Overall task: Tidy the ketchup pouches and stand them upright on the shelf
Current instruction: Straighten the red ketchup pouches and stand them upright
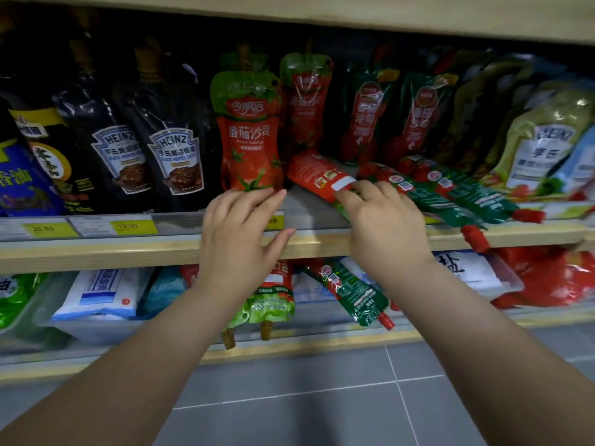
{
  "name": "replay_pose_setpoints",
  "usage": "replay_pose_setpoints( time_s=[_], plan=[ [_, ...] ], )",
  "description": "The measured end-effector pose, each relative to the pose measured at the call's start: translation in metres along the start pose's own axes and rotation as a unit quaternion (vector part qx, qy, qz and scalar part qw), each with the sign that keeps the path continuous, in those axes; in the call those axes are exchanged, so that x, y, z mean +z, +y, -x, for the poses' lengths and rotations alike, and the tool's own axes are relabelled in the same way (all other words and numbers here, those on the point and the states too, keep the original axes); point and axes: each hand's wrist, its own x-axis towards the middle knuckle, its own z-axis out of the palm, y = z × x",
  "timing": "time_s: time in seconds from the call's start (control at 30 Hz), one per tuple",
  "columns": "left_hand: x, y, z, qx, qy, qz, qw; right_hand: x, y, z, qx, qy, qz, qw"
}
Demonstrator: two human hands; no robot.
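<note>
A red and green ketchup pouch [249, 130] stands upright on the wooden shelf [96, 252], with another upright pouch [306, 101] behind it to the right. My left hand [238, 239] is open, its fingertips just below the front pouch's base. A red pouch [317, 173] lies flat on the shelf; my right hand [383, 220] rests on its lower end with fingers spread. Two more fallen pouches [450, 194] lie flat to the right, their red caps over the shelf edge. Further dark-green ketchup pouches [367, 117] stand at the back.
Black Heinz sauce pouches [174, 149] stand left of the ketchup, pale-green Heinz pouches [547, 140] at the right. Yellow price tags [132, 226] line the shelf front. The lower shelf holds white bags [103, 294] and several fallen ketchup pouches [354, 291]. Grey floor tiles lie below.
</note>
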Motion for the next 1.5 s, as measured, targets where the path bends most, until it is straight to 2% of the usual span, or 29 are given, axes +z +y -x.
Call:
replay_pose_setpoints(
  time_s=[0.23,0.33,0.5,0.67,0.73,0.87,0.97,1.1,1.23,1.4,1.5],
  plan=[
    [0.009,0.034,-0.029,-0.007,-0.028,0.067,0.997,-0.008,0.017,0.009,-0.036,0.092,-0.033,0.995],
    [0.012,0.046,-0.041,-0.006,-0.036,0.084,0.996,-0.02,0.019,0.012,-0.056,0.16,-0.056,0.984],
    [0.016,0.056,-0.051,-0.041,-0.018,0.133,0.99,-0.037,0.021,0.005,-0.103,0.303,-0.099,0.942],
    [0.018,0.056,-0.058,-0.098,0.004,0.219,0.971,-0.025,0.028,0.007,-0.006,0.435,-0.163,0.885],
    [0.018,0.055,-0.062,-0.123,0.003,0.229,0.966,-0.012,0.025,0.015,0.0,0.421,-0.224,0.879],
    [0.017,0.051,-0.073,-0.183,-0.005,0.268,0.946,0.001,0.009,0.014,-0.016,0.275,-0.314,0.909],
    [0.017,0.048,-0.078,-0.204,-0.009,0.282,0.937,-0.005,-0.001,-0.004,-0.021,0.196,-0.319,0.927],
    [0.014,0.043,-0.082,-0.214,-0.031,0.288,0.933,-0.008,-0.01,-0.017,0.01,0.17,-0.304,0.937],
    [0.009,0.037,-0.086,-0.217,-0.058,0.29,0.93,-0.003,-0.017,-0.026,0.029,0.099,-0.258,0.961],
    [0.0,0.026,-0.089,-0.236,-0.098,0.308,0.916,-0.003,-0.02,-0.039,0.044,0.1,-0.261,0.959],
    [-0.002,0.02,-0.078,-0.235,-0.096,0.322,0.912,0.0,-0.023,-0.045,0.057,0.102,-0.269,0.956]
  ],
)
